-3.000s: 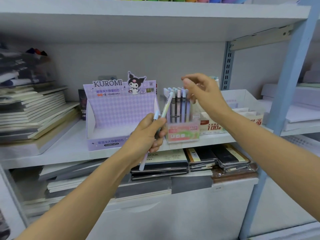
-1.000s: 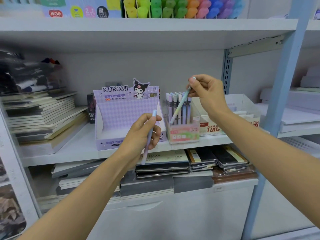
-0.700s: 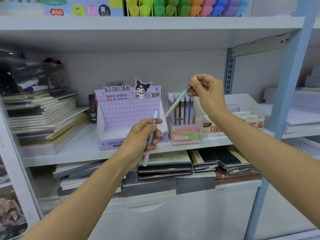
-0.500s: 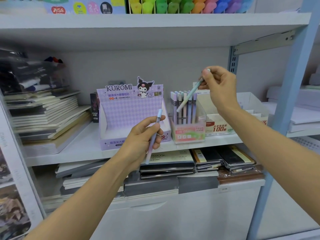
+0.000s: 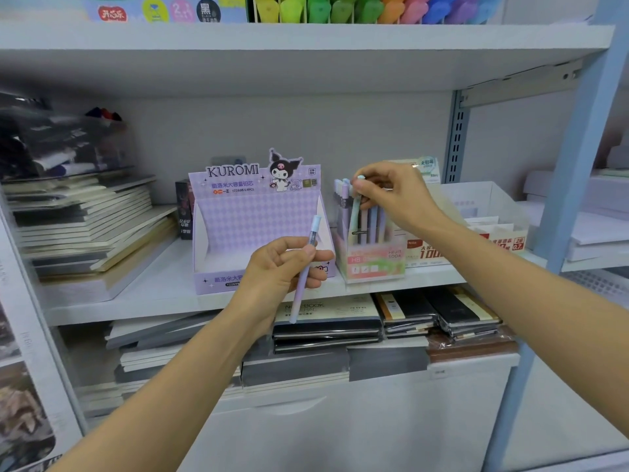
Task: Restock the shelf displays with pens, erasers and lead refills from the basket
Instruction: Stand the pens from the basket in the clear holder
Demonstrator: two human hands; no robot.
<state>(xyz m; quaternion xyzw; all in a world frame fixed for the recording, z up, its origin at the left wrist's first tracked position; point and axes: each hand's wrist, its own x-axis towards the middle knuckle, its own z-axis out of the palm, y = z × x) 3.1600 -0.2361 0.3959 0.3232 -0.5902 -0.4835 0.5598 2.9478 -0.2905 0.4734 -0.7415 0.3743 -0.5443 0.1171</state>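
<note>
Now right hand (image 5: 394, 195) pinches green pen (image 5: 355, 212) among pens (image 5: 374, 221); left hand (image 5: 279, 270) grips lilac pen (image 5: 313, 231).

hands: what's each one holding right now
Left hand: grips a lilac pen.
Right hand: pinches the top of a green pen at the pen box.

Two hands: left hand (image 5: 282, 267), right hand (image 5: 391, 195). Two held pens, one per hand: lilac pen (image 5: 304, 270), green pen (image 5: 355, 212). Standing pens (image 5: 374, 221) in one clear pen box (image 5: 371, 264): about five, some hidden by the fingers. One Kuromi display box (image 5: 252, 219) at its 9 o'clock, one white box (image 5: 483, 202) at its 3 o'clock.
</note>
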